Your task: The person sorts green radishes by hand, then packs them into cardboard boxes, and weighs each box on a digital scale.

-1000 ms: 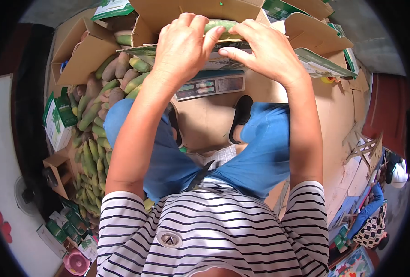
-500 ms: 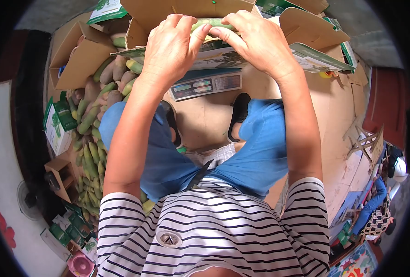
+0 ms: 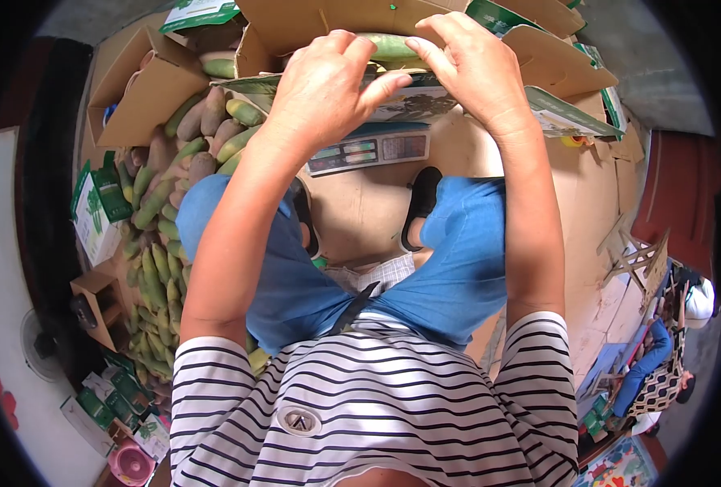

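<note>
A long green radish point(image 3: 391, 49) lies in an open cardboard box point(image 3: 320, 20) in front of me. My left hand point(image 3: 328, 89) is over the box's near flap at the radish's left end, thumb stretched out away from the fingers. On the other side my right hand point(image 3: 474, 73) is at the radish's right end, with its thumb and fingers apart. Below the box, a digital scale point(image 3: 368, 152) shows its display and keypad between my feet.
A heap of green radishes point(image 3: 161, 276) covers the floor at my left. Another open carton point(image 3: 145, 89) stands beyond it, with a printed green-and-white box point(image 3: 101, 215) nearby. To the right are a wooden stand point(image 3: 640, 260) and a person in blue trousers point(image 3: 648, 365).
Both hands have loosened from the radish. My left thumb has swung down and out, and my right hand has shifted to the right with its fingers spreading.
</note>
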Demonstrator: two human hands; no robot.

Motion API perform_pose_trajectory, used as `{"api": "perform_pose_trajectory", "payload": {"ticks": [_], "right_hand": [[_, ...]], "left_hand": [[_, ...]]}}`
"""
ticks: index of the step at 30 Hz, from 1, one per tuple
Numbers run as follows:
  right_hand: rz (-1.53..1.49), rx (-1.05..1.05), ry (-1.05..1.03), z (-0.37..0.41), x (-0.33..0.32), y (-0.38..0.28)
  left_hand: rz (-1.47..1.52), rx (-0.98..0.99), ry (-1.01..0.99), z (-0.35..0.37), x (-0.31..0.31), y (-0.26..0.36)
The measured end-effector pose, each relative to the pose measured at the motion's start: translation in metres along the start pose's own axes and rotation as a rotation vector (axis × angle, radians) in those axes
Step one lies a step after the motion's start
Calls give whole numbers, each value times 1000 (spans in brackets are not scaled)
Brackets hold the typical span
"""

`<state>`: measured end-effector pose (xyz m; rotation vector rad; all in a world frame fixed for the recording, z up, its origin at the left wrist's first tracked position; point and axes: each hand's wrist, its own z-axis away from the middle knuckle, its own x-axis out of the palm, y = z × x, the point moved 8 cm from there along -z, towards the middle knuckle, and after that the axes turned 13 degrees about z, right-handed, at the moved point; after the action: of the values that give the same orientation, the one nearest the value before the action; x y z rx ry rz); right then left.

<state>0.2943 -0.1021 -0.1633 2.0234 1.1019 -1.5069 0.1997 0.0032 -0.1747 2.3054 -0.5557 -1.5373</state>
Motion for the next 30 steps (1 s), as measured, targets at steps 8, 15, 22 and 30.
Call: {"api": "perform_pose_trajectory", "payload": {"ticks": [8,15,22,30], "right_hand": [[4,-144,123,-8,0,-29],[29,-171,104,-9,12,-33],[58,-164,54,-8,13,-34],[42,-131,20,-3,14,-25]], "left_hand": [[-40,86,18,5,1,-5],[-136,4,-95,9,9,-12],[-180,-1,-119,9,12,-13],[-170,-58,-211,9,14,-15]]}}
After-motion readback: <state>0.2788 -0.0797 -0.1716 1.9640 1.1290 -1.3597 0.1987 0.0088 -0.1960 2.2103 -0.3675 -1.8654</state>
